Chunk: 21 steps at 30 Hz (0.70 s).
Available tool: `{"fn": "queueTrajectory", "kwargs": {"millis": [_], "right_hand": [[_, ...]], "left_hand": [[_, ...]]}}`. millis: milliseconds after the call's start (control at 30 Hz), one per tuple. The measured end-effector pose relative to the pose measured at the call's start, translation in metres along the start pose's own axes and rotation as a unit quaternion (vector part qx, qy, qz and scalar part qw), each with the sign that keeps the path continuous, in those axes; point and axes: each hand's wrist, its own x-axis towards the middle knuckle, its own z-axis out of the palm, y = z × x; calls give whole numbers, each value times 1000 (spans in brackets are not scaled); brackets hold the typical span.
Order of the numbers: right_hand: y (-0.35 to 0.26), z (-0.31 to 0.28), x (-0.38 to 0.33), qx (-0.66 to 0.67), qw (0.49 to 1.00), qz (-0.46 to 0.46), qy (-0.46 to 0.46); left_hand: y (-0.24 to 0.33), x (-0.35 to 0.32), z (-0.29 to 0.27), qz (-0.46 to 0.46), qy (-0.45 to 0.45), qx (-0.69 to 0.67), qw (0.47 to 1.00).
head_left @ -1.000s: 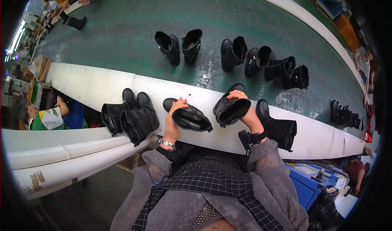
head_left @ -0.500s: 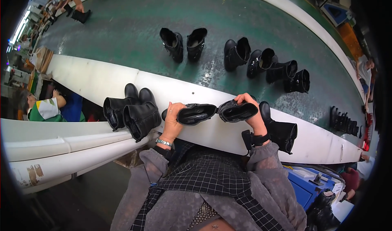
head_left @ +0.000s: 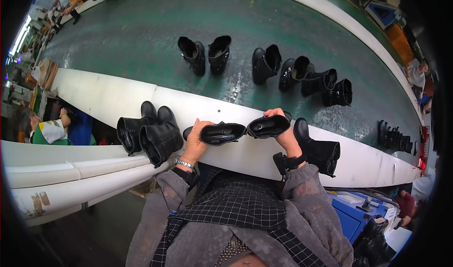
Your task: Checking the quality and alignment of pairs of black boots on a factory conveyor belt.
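Two black boots hang side by side in my hands over a white ledge, their shaft openings turned up toward me. My left hand (head_left: 194, 142) is closed around the left boot (head_left: 223, 139). Around the outer side of the right boot (head_left: 269, 127) my right hand (head_left: 288, 142) is wrapped. The two shafts meet or nearly meet in the middle. Most of their feet is hidden; toe tips peek out past my hands. Beside my right wrist stands another black boot (head_left: 321, 151). Left of my left hand, a pair of black boots (head_left: 161, 142) rests on the ledge.
Beyond the white ledge (head_left: 108, 90) runs a wide green surface (head_left: 141, 36) carrying several black boots (head_left: 266, 64). More boots (head_left: 396, 137) stand farther right. A blue cabinet (head_left: 347, 215) is at my lower right. Co-workers sit at the far left and right edges.
The held boots have tilted slightly and shifted a little left in view. Boots on the green surface also appear farther left. At upper left, a co-worker's hand and boot have moved away.
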Motion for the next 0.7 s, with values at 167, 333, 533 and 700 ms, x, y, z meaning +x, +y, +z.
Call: {"fn": "queueTrajectory", "kwargs": {"millis": [167, 333, 533, 700], "right_hand": [[-7, 2, -1, 33, 996, -52, -57], [-6, 5, 0, 296, 952, 53, -56], [10, 27, -16, 525, 820, 217, -63], [1, 45, -24, 589, 735, 265, -207]], "left_hand": [[-22, 0, 10, -102, -2, -97, 990], [23, 22, 33, -230, -14, -375, 898], [31, 17, 44, -334, -125, -575, 736], [63, 26, 45, -452, -117, -599, 650]]}}
